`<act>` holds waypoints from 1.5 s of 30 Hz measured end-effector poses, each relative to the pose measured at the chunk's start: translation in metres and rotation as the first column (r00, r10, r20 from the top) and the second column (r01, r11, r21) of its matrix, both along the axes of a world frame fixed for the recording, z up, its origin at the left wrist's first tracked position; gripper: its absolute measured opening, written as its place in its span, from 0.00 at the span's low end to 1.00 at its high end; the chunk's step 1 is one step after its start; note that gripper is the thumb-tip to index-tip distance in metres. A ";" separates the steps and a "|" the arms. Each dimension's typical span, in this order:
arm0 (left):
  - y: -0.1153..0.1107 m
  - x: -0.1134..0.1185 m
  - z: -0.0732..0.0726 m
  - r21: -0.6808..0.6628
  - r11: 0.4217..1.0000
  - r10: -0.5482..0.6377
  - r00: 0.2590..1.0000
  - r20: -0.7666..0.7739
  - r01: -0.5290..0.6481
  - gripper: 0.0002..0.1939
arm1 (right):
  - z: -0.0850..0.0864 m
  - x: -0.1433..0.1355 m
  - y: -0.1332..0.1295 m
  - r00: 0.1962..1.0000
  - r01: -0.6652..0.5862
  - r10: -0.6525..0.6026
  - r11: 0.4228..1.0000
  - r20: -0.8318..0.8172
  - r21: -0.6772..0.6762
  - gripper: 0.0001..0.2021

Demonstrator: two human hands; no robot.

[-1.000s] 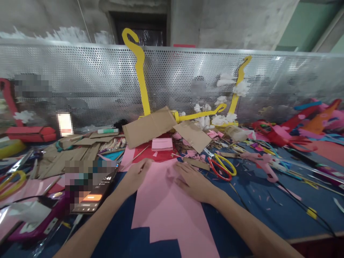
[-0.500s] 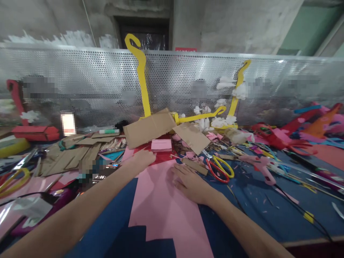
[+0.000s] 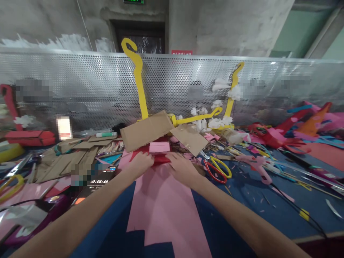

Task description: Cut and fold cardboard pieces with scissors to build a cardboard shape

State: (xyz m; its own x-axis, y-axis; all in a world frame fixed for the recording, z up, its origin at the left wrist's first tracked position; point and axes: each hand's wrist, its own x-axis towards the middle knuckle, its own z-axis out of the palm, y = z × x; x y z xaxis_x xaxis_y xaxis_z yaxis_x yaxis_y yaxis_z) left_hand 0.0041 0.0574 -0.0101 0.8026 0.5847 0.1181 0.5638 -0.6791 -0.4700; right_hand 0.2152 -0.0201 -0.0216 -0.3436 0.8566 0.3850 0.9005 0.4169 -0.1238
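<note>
A long pink sheet (image 3: 163, 211) with a stepped cut at its near edge runs down the middle of the blue table. At its far end, my left hand (image 3: 142, 163) has its fingers curled on the edge of a red sheet (image 3: 160, 159). My right hand (image 3: 180, 167) touches the same red piece from the other side, its fingertips pressed together there. Between and just beyond the hands sits a small folded pink piece (image 3: 159, 147). Two brown cardboard pieces (image 3: 147, 130) lie behind it.
Red and yellow scissors (image 3: 217, 170) and a pink glue gun (image 3: 256, 166) lie to the right. A phone (image 3: 98, 182) showing a timer and cardboard strips (image 3: 67, 157) are left. Yellow hooked shapes (image 3: 139, 82) stand before a perforated metal panel (image 3: 172, 82).
My right hand has moved forward off the pink sheet to the red sheet. The red sheet now looks raised between both hands. The view has shifted slightly.
</note>
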 end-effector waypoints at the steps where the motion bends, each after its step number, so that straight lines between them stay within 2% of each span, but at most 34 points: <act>1: -0.001 0.000 -0.002 0.001 1.000 0.001 1.000 0.008 -0.001 0.10 | 0.005 -0.005 0.013 1.000 0.016 -0.016 1.000 0.007 0.015 0.18; 6: -0.003 -0.006 -0.002 -0.003 1.000 -0.002 0.998 0.055 0.002 0.11 | 0.021 -0.027 0.074 0.996 -0.037 0.035 0.999 0.084 0.023 0.27; 9: -0.002 -0.013 0.006 -0.009 1.000 -0.001 0.996 0.095 0.002 0.12 | 0.024 -0.033 0.093 0.995 -0.055 0.052 0.998 0.086 0.032 0.21; 13: 0.006 -0.023 0.025 -0.022 0.999 0.029 0.984 0.176 -0.026 0.12 | 0.032 -0.031 0.102 0.999 -0.039 0.039 0.998 0.002 0.049 0.16; 18: 0.025 -0.029 0.058 -0.046 0.987 0.161 0.937 0.308 -0.155 0.14 | 0.061 -0.017 0.089 0.976 0.019 -0.001 0.996 -0.217 0.082 0.18; 22: 0.040 -0.025 0.093 -0.059 0.965 0.257 0.884 0.390 -0.254 0.18 | 0.079 0.001 0.070 0.937 0.055 -0.012 0.992 -0.350 0.112 0.19; 27: 0.049 -0.016 0.140 -0.045 0.941 0.315 0.820 0.478 -0.335 0.23 | 0.071 0.013 0.036 0.930 0.004 0.023 0.997 -0.366 0.074 0.18; 29: 0.050 -0.013 0.154 -0.036 0.939 0.314 0.807 0.500 -0.343 0.23 | 0.064 0.012 0.011 0.939 -0.037 0.045 0.999 -0.342 0.029 0.18; 32: 0.050 -0.013 0.169 -0.033 0.934 0.320 0.791 0.522 -0.356 0.21 | 0.053 0.004 -0.041 0.954 -0.130 0.111 0.990 -0.278 -0.050 0.19; 34: 0.049 -0.016 0.176 -0.023 0.929 0.323 0.778 0.539 -0.370 0.21 | 0.041 -0.004 -0.080 0.968 -0.213 0.179 0.957 -0.175 -0.198 0.23; 36: 0.046 -0.021 0.184 0.009 0.924 0.311 0.765 0.563 -0.382 0.20 | 0.025 -0.011 -0.113 0.956 -0.294 0.276 0.917 -0.102 -0.268 0.28; 37: 0.042 -0.023 0.188 0.031 0.922 0.299 0.760 0.577 -0.387 0.20 | 0.014 -0.015 -0.127 0.939 -0.341 0.339 0.903 -0.054 -0.262 0.32; 38: 0.038 -0.026 0.192 0.050 0.918 0.291 0.755 0.588 -0.393 0.20 | 0.003 -0.018 -0.137 0.911 -0.399 0.412 0.890 0.011 -0.221 0.32; 41: 0.019 -0.032 0.203 0.091 0.898 0.288 0.732 0.618 -0.431 0.21 | -0.022 -0.020 -0.155 0.861 -0.471 0.459 0.882 0.220 0.004 0.21; 43: 0.002 -0.036 0.209 0.120 0.887 0.275 0.719 0.639 -0.446 0.23 | -0.025 -0.015 -0.160 0.845 -0.486 0.448 0.871 0.291 0.073 0.19; 45: -0.016 -0.039 0.213 0.173 0.887 0.217 0.717 0.662 -0.428 0.26 | -0.015 -0.005 -0.165 0.831 -0.499 0.461 0.865 0.310 0.051 0.20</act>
